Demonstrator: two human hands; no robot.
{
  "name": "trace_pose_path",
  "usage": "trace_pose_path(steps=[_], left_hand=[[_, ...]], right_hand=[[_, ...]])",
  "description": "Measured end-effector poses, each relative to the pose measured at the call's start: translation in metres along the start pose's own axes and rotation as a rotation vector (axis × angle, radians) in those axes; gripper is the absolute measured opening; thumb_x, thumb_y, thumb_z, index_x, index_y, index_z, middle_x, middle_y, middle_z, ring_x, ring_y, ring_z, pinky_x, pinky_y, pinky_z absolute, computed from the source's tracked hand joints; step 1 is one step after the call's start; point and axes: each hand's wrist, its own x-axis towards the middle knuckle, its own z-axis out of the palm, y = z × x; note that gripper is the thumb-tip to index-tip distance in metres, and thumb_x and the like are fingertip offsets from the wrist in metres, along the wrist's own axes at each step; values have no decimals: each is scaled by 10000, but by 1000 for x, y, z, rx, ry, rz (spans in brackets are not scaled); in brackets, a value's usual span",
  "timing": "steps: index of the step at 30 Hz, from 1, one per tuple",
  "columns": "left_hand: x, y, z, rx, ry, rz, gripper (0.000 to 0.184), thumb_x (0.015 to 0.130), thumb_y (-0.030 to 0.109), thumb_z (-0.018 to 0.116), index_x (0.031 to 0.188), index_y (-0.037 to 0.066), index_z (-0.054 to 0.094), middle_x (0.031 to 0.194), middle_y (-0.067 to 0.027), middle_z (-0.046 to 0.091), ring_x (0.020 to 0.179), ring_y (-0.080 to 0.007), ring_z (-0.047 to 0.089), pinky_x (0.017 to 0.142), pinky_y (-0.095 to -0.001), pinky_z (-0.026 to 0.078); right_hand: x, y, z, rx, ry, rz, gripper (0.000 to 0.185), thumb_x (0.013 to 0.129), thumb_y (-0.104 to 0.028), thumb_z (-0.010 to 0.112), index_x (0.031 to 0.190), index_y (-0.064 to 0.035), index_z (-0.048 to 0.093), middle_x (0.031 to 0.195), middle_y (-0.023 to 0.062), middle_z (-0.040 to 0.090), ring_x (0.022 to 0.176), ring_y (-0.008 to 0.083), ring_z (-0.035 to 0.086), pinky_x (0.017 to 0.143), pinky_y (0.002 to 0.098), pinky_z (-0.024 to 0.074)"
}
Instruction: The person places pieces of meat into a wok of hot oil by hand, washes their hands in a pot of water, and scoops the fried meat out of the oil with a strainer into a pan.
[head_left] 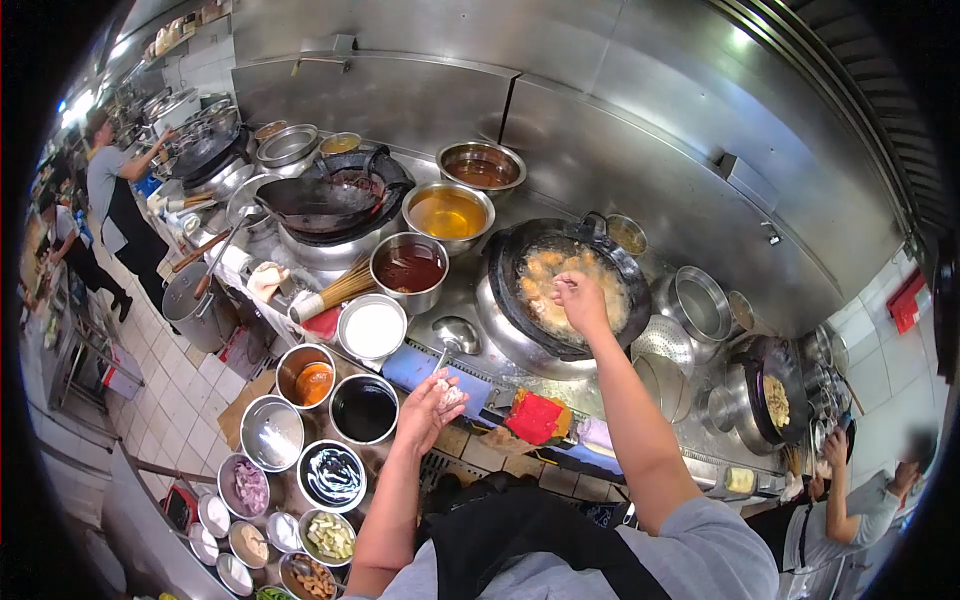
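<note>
Reaching hand: the person's bare right hand (580, 298) hangs over the big round black wok (507, 275), fingers curled in and bunched together. Can't tell from here if anything's pinched between them.

Other hand: the bare left hand (424, 412) is about half open, palm up and loosely cupped around a small whitish, lumpy piece of something (452, 396). Fingers look kinda messy too.

Frying: golden-brown chunks (546, 263) sit in pale, foamy, bubbling oil (553, 312) inside that wok, right under the right hand.

Ladle: a shiny, round-bowled metal one (458, 334) lies just past the left fingertips, between the wok and a steel bowl of smooth white stuff (372, 328). Can't tell if its handle touches the hand.

Sauces: dark red-brown liquid (409, 265) in a steel pot left of the wok, clear amber liquid (447, 212) behind it, then glossy black liquid (363, 408) and thick orange sauce (315, 382) side by side, left of the left hand.

Counter edge: a crumpled red-and-yellow cloth-like thing (537, 417), between the forearms.

Prep bowls: purple chunks (248, 487) and pale green chunks (329, 536), down by the left forearm.
</note>
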Motion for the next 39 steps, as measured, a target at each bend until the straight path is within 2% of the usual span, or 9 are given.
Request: trace_pose_path(steps=[3,8,10,17,22,26,29,34,39], left_hand=[[15,-9,4,69,-56,-3,212,861,160,482,1051,85,424,1026,-93,549,798,-209,589,650,-274,473],[55,-14,28,325,-222,-76,117,839,171,536,912,107,470,892,-33,589,671,-106,563,563,-207,410],[72,-14,43,382,-230,-57,97,831,171,551,875,104,495,815,2,574,600,-69,513,520,-197,386],[94,-1,89,281,-174,73,160,848,229,528,904,86,484,742,-6,530,561,-67,450,483,-199,370],[105,-11,88,392,-321,12,186,862,264,491,938,93,488,717,12,508,603,-61,445,513,-194,372],[101,-5,88,420,-322,-27,170,868,251,483,949,102,493,730,19,510,630,-66,471,596,-239,445],[95,5,91,336,-319,-104,179,877,256,464,965,103,493,754,11,516,663,-85,501,664,-295,480],[93,9,96,211,-249,-197,215,887,251,440,988,72,502,779,-12,526,691,-131,526,697,-326,492],[95,4,98,313,-323,-127,232,882,197,457,1060,55,499,770,-4,517,682,-100,505,642,-263,466]], right_hand=[[-29,-23,4,137,-253,12,148,796,-86,520,916,-11,565,697,49,585,645,124,577,570,282,466],[-78,-40,24,-197,-737,-237,596,715,-196,631,1251,-116,384,1047,152,514,786,228,587,704,309,471],[-84,-34,32,-289,-586,-451,583,692,-189,646,1221,-99,417,1011,169,530,786,282,579,713,330,461],[-74,-30,29,-250,-169,-378,269,670,-133,617,926,-53,593,773,151,572,749,309,559,697,357,449],[-62,-22,13,-391,-185,-300,192,696,-131,569,874,-69,603,718,140,585,721,278,576,658,342,455],[-58,-13,6,-166,-172,-158,154,730,-102,544,858,-32,595,734,126,617,634,198,594,577,302,463],[-58,-14,2,334,-301,149,113,779,-71,538,859,-17,597,711,24,587,642,67,537,516,201,438],[-58,-14,3,293,-384,148,223,788,-138,582,970,-11,562,841,30,580,689,92,537,582,229,459],[-60,-17,8,-137,-277,-150,294,740,-135,620,1002,-17,557,861,81,603,754,142,570,711,274,460]])
